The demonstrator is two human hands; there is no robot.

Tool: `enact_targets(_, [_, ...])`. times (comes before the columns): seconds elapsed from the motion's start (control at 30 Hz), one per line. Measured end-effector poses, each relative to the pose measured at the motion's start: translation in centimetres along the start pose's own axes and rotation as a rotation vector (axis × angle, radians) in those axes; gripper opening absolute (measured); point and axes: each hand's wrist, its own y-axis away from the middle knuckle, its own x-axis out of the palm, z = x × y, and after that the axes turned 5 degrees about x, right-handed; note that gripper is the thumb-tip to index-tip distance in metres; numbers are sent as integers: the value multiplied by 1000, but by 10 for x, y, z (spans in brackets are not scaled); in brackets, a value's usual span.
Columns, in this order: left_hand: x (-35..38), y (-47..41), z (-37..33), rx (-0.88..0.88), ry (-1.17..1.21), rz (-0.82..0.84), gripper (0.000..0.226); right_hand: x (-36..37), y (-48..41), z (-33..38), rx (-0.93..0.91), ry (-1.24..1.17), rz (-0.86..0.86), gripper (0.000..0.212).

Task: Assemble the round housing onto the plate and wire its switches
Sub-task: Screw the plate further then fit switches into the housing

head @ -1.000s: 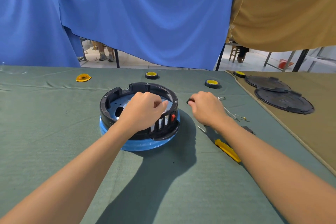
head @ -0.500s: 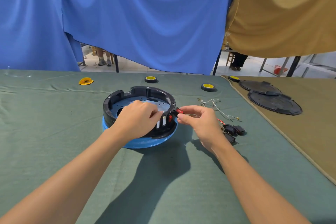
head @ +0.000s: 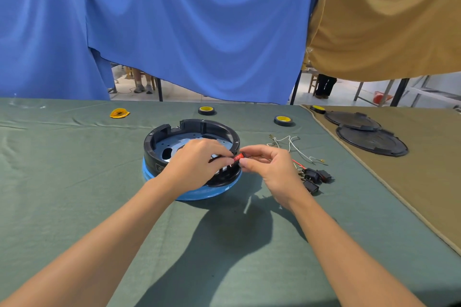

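Where green cloth covers the desk (head: 62, 169), one round housing (head: 199, 123) of matte black plastic sits at its middle on a single glossy blue base (head: 199, 194) with a rounded edge. Its rim is notched at the far side, and its floor is one silvery plate (head: 169, 144) pierced with small holes and one larger oval.

Two bare forearms reach in. The left grip (head: 194, 164) is clenched over the housing's near-right rim, fingers curled down inside the wall. The right grip (head: 269, 169) pinches one red rocker switch (head: 238, 156) between thumb and forefinger, right against the outside of that same rim.

Just right of it lie three loose black switches (head: 313, 177), blocky and shiny, with a bundle of thin white wires (head: 291, 143) and one red wire (head: 298, 162).

Three tape rolls, black with yellow cores, lie farther back (head: 206, 109) (head: 283, 120) (head: 317, 108), and one crumpled yellow piece (head: 119, 112) lies at far left.

Two flat black round lids (head: 353, 121) (head: 371, 141) overlap on the tan cloth (head: 424, 169) at right.

One blue drape (head: 199, 32) and one tan drape (head: 386, 20) hang in soft folds behind.
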Motion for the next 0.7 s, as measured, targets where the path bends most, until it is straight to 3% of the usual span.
enact_targets(0.3, [9,0,7,14,135,-111,17,6,-4,-10,121,-346,51,19])
enact_targets(0.53, [12,-1,11,24,150,-144,15,1,-4,-6,119,-371,97,39])
enact_targets(0.7, [15,0,10,34,102,-143,17,4,-4,-4,127,-375,100,21])
